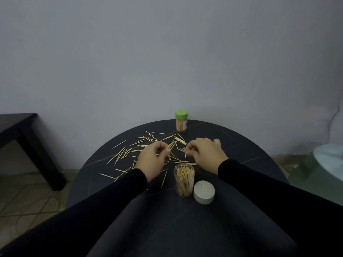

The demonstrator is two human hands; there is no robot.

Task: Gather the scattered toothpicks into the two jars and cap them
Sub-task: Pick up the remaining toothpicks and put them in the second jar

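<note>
Several wooden toothpicks [122, 153] lie scattered over the round dark table [241, 151]. My left hand [152, 160] pinches a small bunch of toothpicks at its fingertips. To its right, my right hand [207, 153] pinches a toothpick or two, one hanging point down. An open clear jar [184, 179] packed with toothpicks stands near me, between my forearms. Its white cap [204, 191] lies beside it on the right. A second jar [181, 121] with a green cap on stands at the table's far edge.
A black low table [22, 130] stands at the left over a tiled floor. A pale round object [330, 158] sits at the right edge. A plain wall rises right behind the round table.
</note>
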